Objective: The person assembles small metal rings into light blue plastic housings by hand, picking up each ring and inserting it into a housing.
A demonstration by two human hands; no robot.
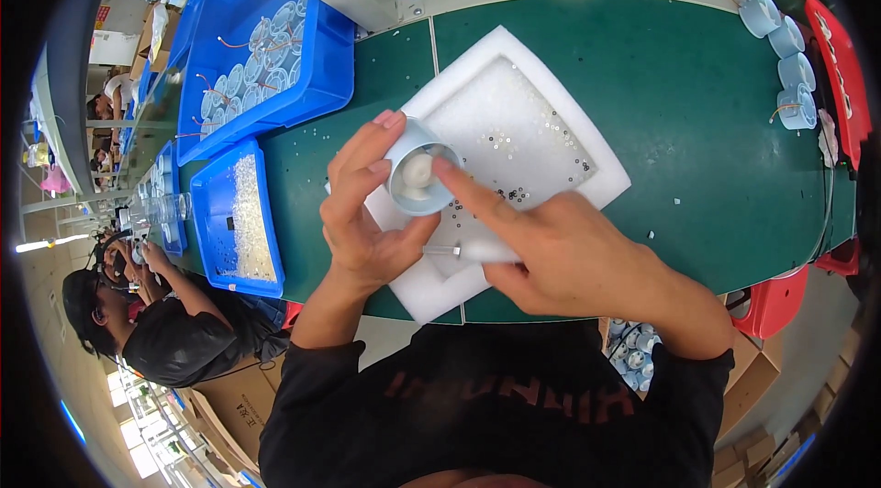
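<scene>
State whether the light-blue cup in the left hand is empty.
Not empty: the light-blue cup in the left hand shows a rounded white part through its open mouth.

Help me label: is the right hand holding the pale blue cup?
No, the left hand holds the pale blue cup while the right hand extends its index finger.

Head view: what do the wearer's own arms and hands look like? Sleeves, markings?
Left hand and right hand are uncovered: no gloves, watch or wristbands visible. Black fabric short-sleeved shirt, plain sleeves ending near the elbows; faded reddish lettering crosses its chest.
</scene>
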